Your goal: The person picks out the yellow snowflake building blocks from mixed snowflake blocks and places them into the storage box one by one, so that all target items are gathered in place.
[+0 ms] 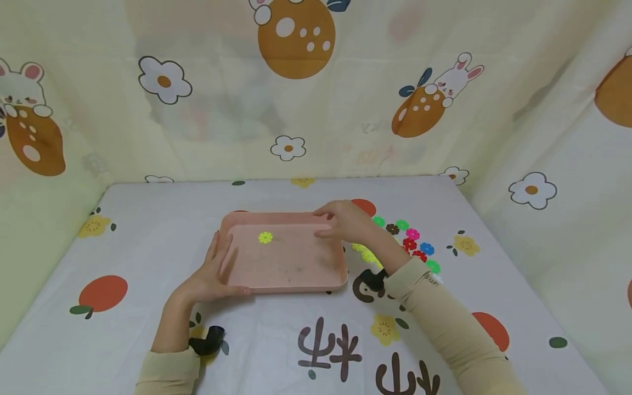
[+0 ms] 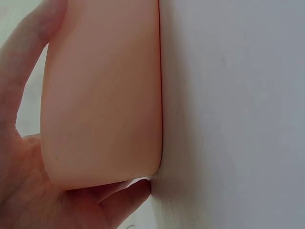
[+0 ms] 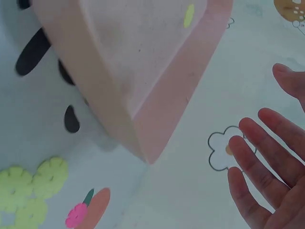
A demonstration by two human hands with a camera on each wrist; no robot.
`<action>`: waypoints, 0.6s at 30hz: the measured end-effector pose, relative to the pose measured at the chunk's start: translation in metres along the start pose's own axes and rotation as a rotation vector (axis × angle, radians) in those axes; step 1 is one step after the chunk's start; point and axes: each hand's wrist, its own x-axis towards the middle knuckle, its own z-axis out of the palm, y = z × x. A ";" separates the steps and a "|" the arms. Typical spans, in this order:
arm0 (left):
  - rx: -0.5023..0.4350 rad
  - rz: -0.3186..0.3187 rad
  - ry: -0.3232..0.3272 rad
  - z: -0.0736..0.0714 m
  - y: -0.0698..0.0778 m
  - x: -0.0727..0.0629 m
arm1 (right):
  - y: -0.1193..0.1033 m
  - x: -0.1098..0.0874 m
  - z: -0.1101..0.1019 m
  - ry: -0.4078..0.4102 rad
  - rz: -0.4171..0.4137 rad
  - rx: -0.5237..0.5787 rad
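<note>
A shallow pink tray with a raised rim lies on the table, and one small yellow flower-shaped piece is inside it. My left hand holds the tray's left end, thumb along the front side and fingers at the left rim. In the left wrist view that hand wraps round the tray's corner. Over the tray's far right rim is my right hand. Its fingers are spread and hold nothing in the right wrist view, apart from the tray corner.
To the right of the tray lie several flower-shaped pieces, among them a blue one, a pink one and yellow ones. My right forearm partly covers them. A patterned cloth covers the table, and a printed curtain hangs behind it.
</note>
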 end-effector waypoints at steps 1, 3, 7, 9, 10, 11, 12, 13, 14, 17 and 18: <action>0.000 -0.001 0.001 0.000 0.000 0.000 | 0.003 -0.003 -0.001 0.008 -0.011 0.005; -0.001 -0.002 -0.002 0.000 0.001 0.000 | 0.008 -0.009 -0.004 0.026 -0.041 0.007; 0.002 0.002 0.001 -0.001 0.001 -0.001 | 0.017 -0.016 -0.005 0.050 -0.086 -0.011; 0.000 0.005 0.001 -0.001 0.001 -0.002 | 0.021 -0.019 -0.005 0.058 -0.092 -0.015; 0.001 0.006 0.003 -0.001 0.002 -0.002 | 0.023 -0.020 -0.004 0.062 -0.091 -0.012; 0.002 0.005 0.003 -0.001 0.002 -0.002 | 0.025 -0.022 -0.004 0.065 -0.086 -0.012; 0.003 0.005 0.002 -0.001 0.002 -0.002 | 0.027 -0.023 -0.004 0.068 -0.082 -0.008; 0.003 0.004 0.002 -0.001 0.002 -0.002 | 0.030 -0.024 -0.003 0.073 -0.078 -0.004; 0.001 0.004 0.002 -0.001 0.002 -0.002 | 0.033 -0.025 -0.003 0.080 -0.073 -0.004; 0.003 0.000 0.001 -0.001 0.002 -0.002 | 0.041 -0.029 -0.001 0.104 -0.070 0.012; 0.003 -0.002 0.000 -0.001 0.002 -0.002 | 0.044 -0.030 -0.001 0.113 -0.077 0.018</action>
